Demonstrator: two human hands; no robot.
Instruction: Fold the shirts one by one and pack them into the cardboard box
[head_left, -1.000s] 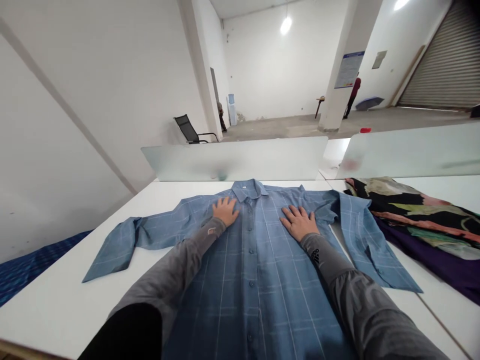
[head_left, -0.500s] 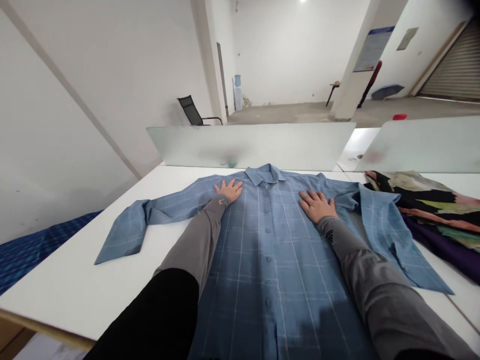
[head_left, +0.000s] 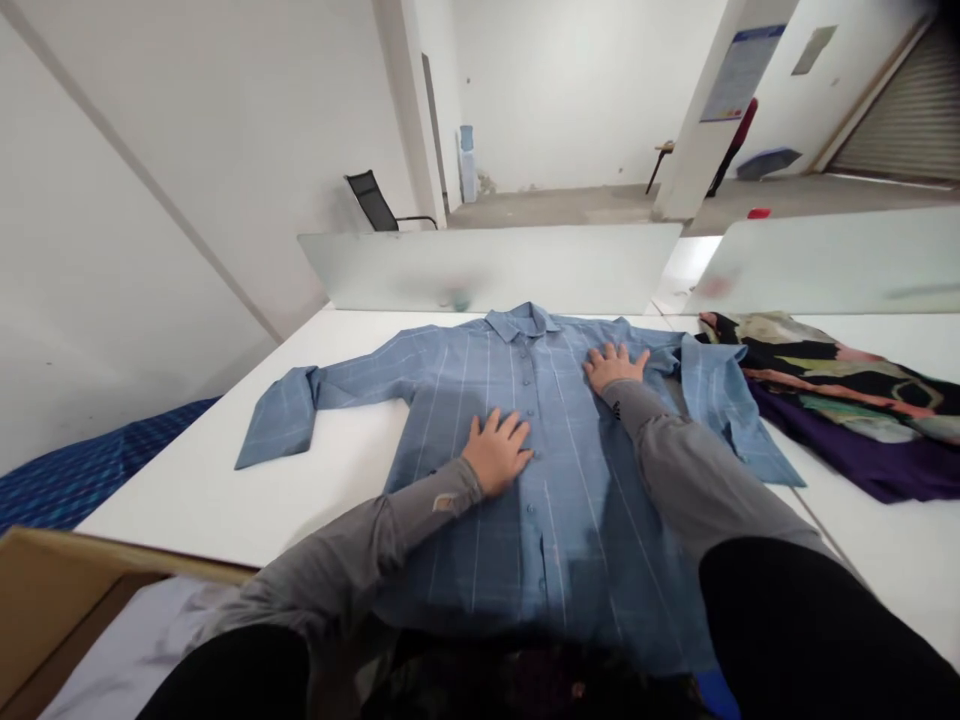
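I see left hand [head_left: 497, 452] flat mid-placket on blue checked shirt [head_left: 570, 500]; right hand [head_left: 613, 365] flat beyond it, fingers toward collar [head_left: 523, 321].

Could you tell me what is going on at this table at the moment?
A person in grey sleeves has a blue checked button-front shirt spread face up on the white table. The left hand lies flat on the middle of the shirt front, just beside the buttons. The right hand lies flat near the collar, at the shoulder. The shirt's long sleeve on the person's left lies stretched out, bent at its end. A heap of dark patterned fabric lies to the right.
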